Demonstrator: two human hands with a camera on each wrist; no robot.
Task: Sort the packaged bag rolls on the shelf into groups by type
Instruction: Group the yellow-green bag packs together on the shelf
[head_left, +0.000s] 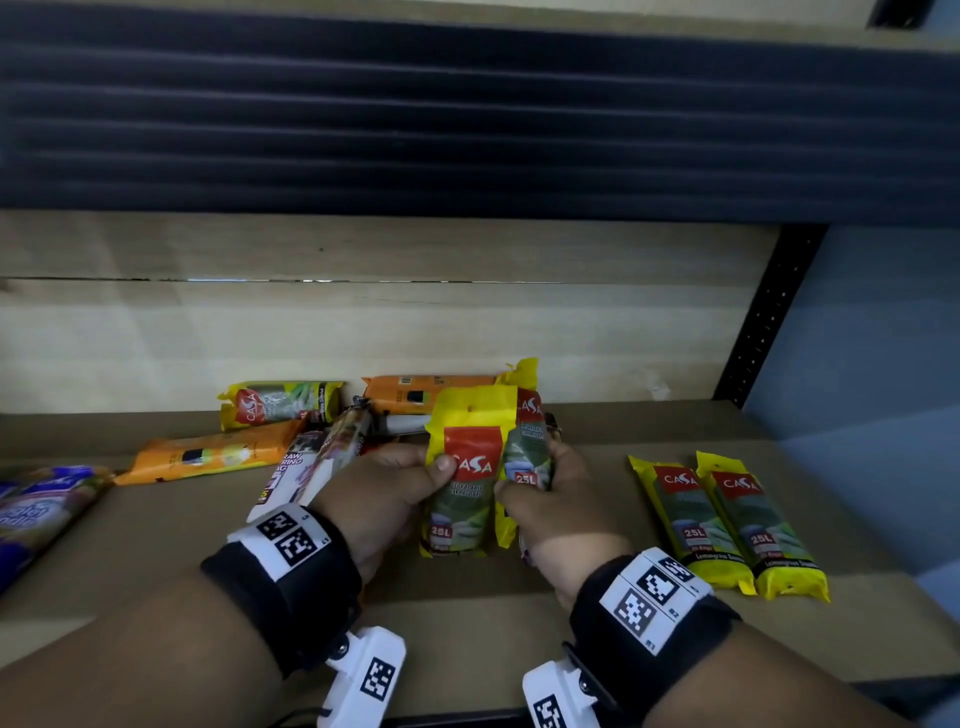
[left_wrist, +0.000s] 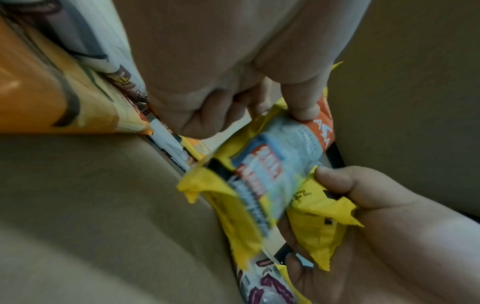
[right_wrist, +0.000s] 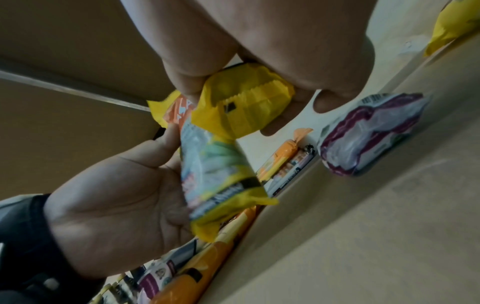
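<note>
In the head view the blue-and-purple packet (head_left: 39, 512) runs off the left edge, so its type stays unreadable. The white drawstring-bag roll (head_left: 311, 462) lies partly under the left hand (head_left: 374, 493), its lettering cut short. The right hand (head_left: 545, 514) covers the lower half of the second yellow Casa roll (head_left: 527, 447), and the first yellow Casa roll (head_left: 467, 467) hides the things behind it. Both wrist views are smeared: the small print on the first roll cannot be read, and the purple-printed packet (right_wrist: 369, 133) is too blurred to name.
</note>
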